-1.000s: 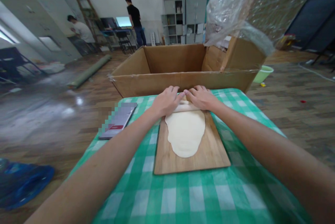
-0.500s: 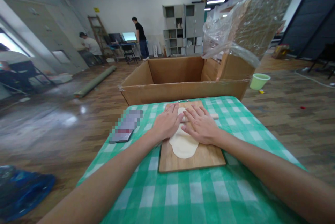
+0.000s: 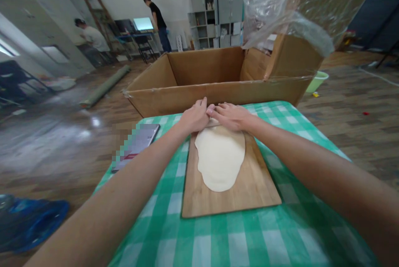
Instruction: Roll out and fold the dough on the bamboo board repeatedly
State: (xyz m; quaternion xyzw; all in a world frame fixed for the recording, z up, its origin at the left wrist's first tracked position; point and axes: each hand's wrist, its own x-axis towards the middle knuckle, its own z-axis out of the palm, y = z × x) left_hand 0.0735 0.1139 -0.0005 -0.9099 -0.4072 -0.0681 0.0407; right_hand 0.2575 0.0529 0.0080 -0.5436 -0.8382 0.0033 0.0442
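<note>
A flattened, pale sheet of dough (image 3: 220,159) lies on a wooden cutting board (image 3: 249,194), broad in the middle with an uneven outline. At its far end a light rolling pin (image 3: 213,122) shows as a short stretch between my hands; the rest is covered by them. My left hand (image 3: 196,116) is closed over the pin's left part, fingers pointing forward. Over its right part, my right hand (image 3: 230,116) is closed too, its fingers reaching toward my left thumb. Both hands press down near the board's far edge.
Under the board is a green-and-white checked tablecloth (image 3: 205,242). A phone (image 3: 140,144), partly pixelated, lies left of my left forearm. Beyond the table's far edge stands a large cardboard box (image 3: 205,94). A green bucket (image 3: 318,82) is on the floor at right; two people work farther back.
Both hands have pushed the rolling pin forward, away from me, to the dough's far end. More of the dough is uncovered and it looks longer. The camera view has tilted down and closer.
</note>
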